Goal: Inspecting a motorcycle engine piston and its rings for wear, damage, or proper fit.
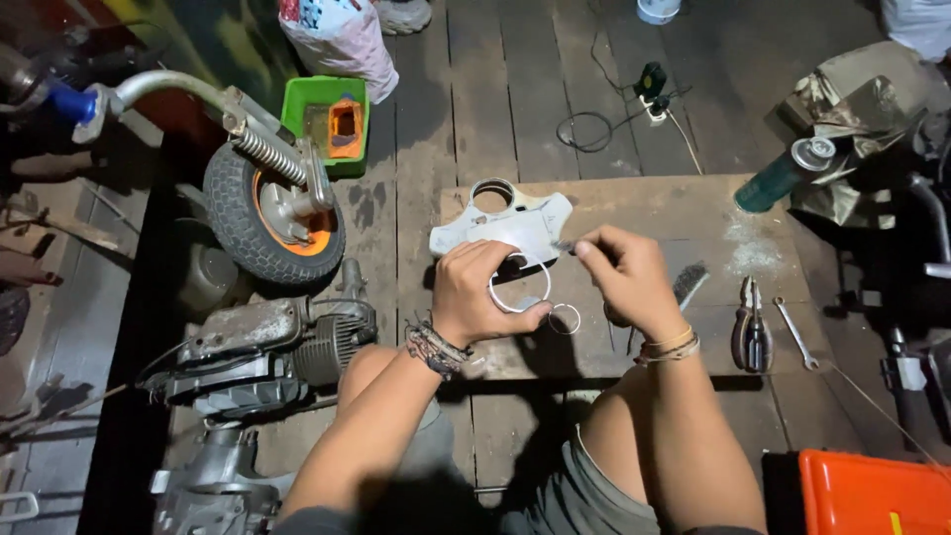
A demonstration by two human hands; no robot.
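Mid-job: left hand grips white trim ring, right hand pinches small brush at it. Instrument housing just beyond hands, smaller ring below, both apparently untouched.

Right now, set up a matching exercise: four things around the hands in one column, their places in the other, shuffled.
Things:
1. pliers
2. small wheel
3. green tray
4. orange box

Places:
A. bottom right corner
B. on the board, right of the right hand
C. left of the board, beside the engine
D. on the floor above the wheel

Pairs: 1-B, 2-C, 3-D, 4-A
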